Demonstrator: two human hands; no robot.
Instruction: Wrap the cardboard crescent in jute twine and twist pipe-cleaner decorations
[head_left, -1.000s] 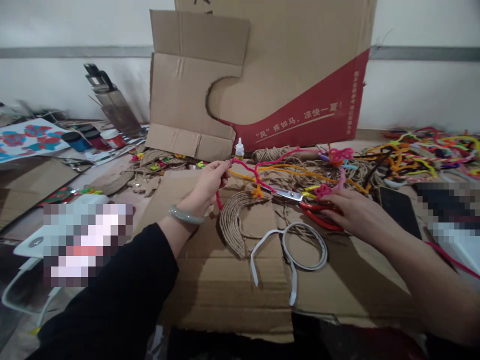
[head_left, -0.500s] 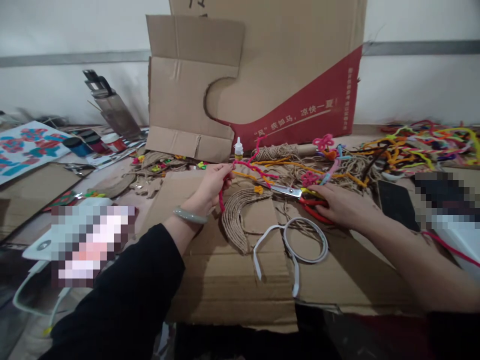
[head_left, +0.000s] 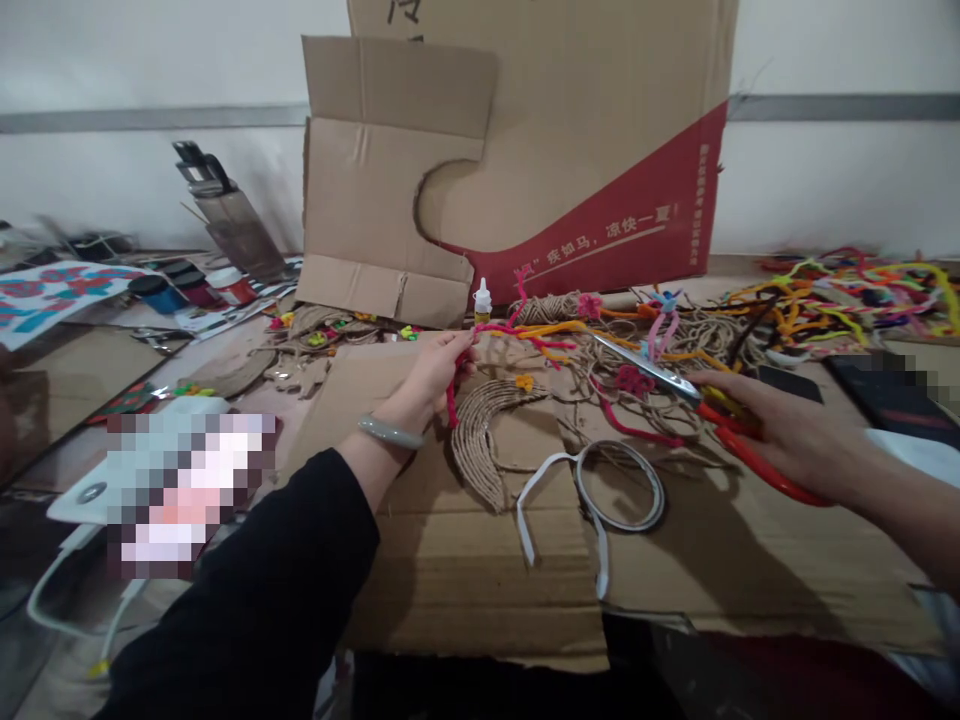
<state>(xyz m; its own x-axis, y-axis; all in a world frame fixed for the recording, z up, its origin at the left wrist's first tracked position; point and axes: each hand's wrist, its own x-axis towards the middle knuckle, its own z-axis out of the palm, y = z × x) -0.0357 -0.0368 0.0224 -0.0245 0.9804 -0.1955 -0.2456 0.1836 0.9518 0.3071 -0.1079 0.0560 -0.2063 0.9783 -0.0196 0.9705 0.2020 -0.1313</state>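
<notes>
My left hand (head_left: 441, 375) is closed on a piece of pink-red yarn (head_left: 452, 395), whose end hangs below the fingers. More pink and orange strands (head_left: 551, 332) run off to the right from my fingertips. My right hand (head_left: 787, 425) grips the scissors (head_left: 660, 372) by their red and yellow handles, with the blades together and pointing up-left. Below and between the hands lies a crescent of coiled twine (head_left: 478, 440) on cardboard, a small orange flower (head_left: 524, 382) at its upper end. Under the scissors sit a dark pink knotted flower (head_left: 634, 380) and a loose pink strand (head_left: 649, 430).
A roll of white tape (head_left: 621, 485) lies on the cardboard sheet (head_left: 480, 590). Behind stand a small glue bottle (head_left: 482, 300) and cardboard panels (head_left: 397, 90). Colourful yarn (head_left: 847, 300) is heaped at right. Paint jars (head_left: 157, 292), a water bottle (head_left: 236, 225) and a phone (head_left: 195, 500) are at left.
My right hand has drawn the scissors away to the right, off the yarn by my left hand. A loose pink strand now shows beneath them. My left hand keeps its hold.
</notes>
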